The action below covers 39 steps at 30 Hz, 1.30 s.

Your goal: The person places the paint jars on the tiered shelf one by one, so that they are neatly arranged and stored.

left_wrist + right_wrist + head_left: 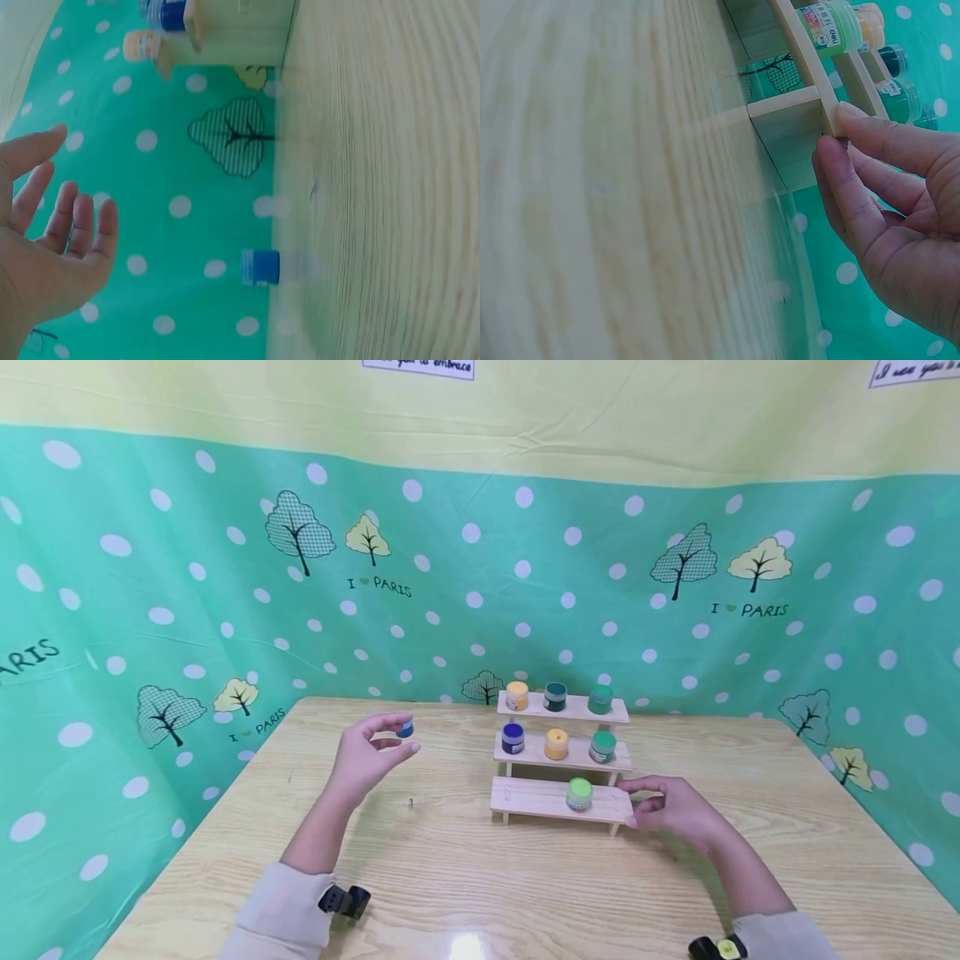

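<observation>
My left hand (366,758) is held above the table's left part, thumb and fingers apart. A blue paint jar (262,268) stands on the table; in the left wrist view a gap shows between it and the fingers, and in the head view the fingers partly cover it. With thumb and fingertips, my right hand (675,810) pinches the right end of the lowest board of a three-tier wooden rack (536,796). A light green paint jar (579,794) sits on that lowest board, right of its middle.
On the middle tier stand a dark blue jar (513,738), a yellow-orange jar (557,743) and a green jar (602,747). The top tier bears a pale orange jar (517,696), a dark teal jar (555,697) and another green jar (601,699). A polka-dot curtain (450,568) hangs behind the table.
</observation>
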### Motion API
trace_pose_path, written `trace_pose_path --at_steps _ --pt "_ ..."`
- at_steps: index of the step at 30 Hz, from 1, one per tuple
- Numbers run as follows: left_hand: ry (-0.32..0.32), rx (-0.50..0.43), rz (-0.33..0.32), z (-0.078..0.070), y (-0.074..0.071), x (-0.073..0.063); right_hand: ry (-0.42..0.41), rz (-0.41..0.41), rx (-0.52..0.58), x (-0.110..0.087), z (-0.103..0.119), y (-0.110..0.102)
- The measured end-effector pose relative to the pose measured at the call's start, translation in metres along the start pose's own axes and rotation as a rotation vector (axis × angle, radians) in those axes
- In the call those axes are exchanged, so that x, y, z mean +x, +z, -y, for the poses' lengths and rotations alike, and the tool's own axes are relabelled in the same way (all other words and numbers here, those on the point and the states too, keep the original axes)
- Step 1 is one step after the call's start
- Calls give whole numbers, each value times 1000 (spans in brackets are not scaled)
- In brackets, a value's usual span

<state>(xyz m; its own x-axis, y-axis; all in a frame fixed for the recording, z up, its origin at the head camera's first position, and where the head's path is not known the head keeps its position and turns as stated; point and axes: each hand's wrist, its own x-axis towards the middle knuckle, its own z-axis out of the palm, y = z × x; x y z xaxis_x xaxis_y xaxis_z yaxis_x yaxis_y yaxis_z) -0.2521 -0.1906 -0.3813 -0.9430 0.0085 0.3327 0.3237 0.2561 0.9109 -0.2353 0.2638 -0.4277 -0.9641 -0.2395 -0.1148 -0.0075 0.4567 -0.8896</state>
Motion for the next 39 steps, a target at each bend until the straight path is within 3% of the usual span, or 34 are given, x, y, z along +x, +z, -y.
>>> trace_pose_path --at_steps 8,14,18,24,39 --pt "68 77 75 9 -14 6 1 8 -7 1 -1 -1" --pt "76 145 91 17 -19 15 -3 16 0 1 -2 -1" --pt "47 187 99 22 -21 24 -5 16 4 1 -2 -1" --pt "-49 133 86 34 -22 37 -6 17 7 1 -2 -1" --pt "-147 177 32 64 -18 66 -7 9 15 2 -2 -1"
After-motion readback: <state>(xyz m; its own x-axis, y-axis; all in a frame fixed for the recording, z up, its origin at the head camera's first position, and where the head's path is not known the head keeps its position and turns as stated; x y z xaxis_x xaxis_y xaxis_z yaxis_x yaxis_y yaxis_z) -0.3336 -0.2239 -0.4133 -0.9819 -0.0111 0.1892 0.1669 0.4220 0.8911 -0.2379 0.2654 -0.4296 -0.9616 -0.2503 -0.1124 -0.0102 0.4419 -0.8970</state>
